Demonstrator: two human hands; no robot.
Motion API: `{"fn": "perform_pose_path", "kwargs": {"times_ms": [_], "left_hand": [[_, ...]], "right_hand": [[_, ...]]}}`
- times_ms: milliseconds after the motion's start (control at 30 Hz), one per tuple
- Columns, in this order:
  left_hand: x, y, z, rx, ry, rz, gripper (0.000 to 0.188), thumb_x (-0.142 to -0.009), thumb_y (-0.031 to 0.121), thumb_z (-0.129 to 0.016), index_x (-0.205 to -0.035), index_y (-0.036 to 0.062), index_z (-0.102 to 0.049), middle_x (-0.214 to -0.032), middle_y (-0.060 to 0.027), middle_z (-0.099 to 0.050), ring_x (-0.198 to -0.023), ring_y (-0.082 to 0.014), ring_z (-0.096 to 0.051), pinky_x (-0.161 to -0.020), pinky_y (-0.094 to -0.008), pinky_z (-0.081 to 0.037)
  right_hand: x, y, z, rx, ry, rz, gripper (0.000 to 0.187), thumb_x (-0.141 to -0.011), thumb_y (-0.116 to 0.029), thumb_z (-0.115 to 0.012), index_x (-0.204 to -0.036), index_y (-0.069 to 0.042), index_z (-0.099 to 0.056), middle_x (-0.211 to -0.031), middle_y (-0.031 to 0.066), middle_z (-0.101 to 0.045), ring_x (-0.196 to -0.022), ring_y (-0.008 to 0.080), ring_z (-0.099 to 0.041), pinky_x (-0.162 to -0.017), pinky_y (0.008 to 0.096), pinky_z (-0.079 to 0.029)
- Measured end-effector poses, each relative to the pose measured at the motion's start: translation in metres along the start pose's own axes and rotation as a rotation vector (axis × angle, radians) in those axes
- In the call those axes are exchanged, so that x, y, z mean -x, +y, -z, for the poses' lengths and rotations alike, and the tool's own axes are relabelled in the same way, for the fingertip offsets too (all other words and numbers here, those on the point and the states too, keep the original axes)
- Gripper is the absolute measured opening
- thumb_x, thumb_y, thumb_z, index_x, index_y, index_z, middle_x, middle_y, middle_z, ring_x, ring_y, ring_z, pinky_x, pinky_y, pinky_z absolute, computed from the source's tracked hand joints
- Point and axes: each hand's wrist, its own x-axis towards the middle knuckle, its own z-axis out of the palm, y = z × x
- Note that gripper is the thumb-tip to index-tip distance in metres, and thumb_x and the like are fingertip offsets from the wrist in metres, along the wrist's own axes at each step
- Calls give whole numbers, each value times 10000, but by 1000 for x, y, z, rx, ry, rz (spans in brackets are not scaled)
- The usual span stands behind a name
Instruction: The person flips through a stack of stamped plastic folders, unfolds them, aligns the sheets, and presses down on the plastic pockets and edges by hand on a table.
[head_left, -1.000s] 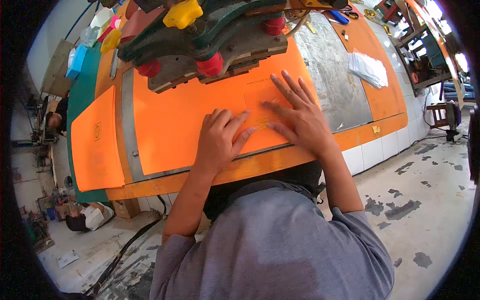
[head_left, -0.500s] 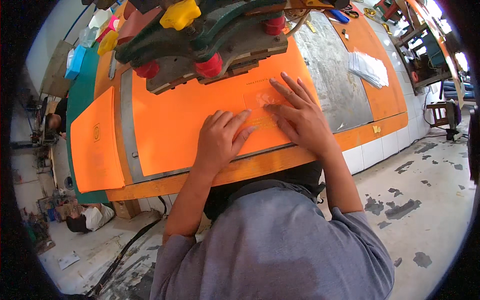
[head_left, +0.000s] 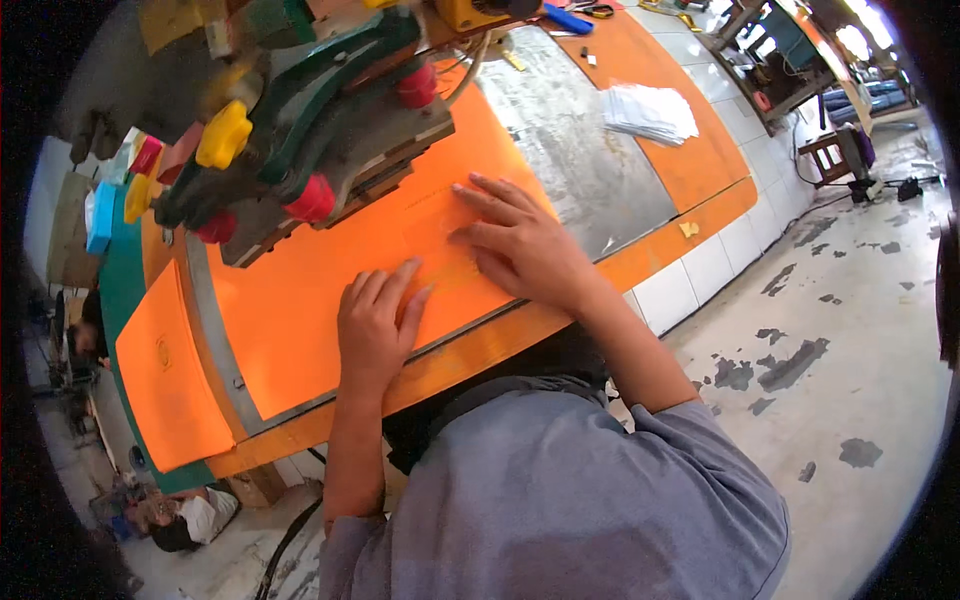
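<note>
A large orange sheet (head_left: 290, 330) lies on the metal plate of the table, partly beneath a green press (head_left: 340, 115). My left hand (head_left: 375, 325) rests at the sheet's near side, fingers loosely stretched and nothing in them. Farther right, my right hand (head_left: 530, 250) spreads over the sheet, its fingertips by a faint clear rectangle (head_left: 432, 236) on the orange surface. Whether those fingertips press on the rectangle, I cannot tell. Small printing shows faintly between my hands.
Orange sheets (head_left: 170, 370) lie at the table's left end. Thin whitish slips (head_left: 650, 112) are piled at the right, beyond the bare metal (head_left: 585, 150). The press's red and yellow knobs overhang the far side. Another person (head_left: 205, 512) is at the lower left.
The whole view has turned and shifted, so the table and press sit farther left and tilted. My left fingers look slightly straighter; both hands stay over the orange sheet.
</note>
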Motion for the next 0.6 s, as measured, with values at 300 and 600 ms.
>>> {"fn": "perform_pose_path", "kwargs": {"times_ms": [300, 600], "left_hand": [[1, 0, -1, 25, -70, 58, 309, -995, 214, -682, -1260, 55, -698, -982, -139, -674, -954, -350, -626, -900, -457, -496], [-2, 1, -2, 1, -15, 20, 315, -978, 191, -694, -1270, 74, -703, -955, -105, -657, -907, -308, -615, -835, -428, -493]], "right_hand": [[3, 0, 0, -13, 21, -25, 278, -896, -178, -679, -1158, -96, -718, -1487, 183, -573, -1456, 390, -453, -1222, 525, -368], [2, 6, -2, -7, 29, -4, 284, -898, -179, -682, -1164, -85, -711, -1478, 194, -574, -1442, 391, -465, -1217, 503, -374]]}}
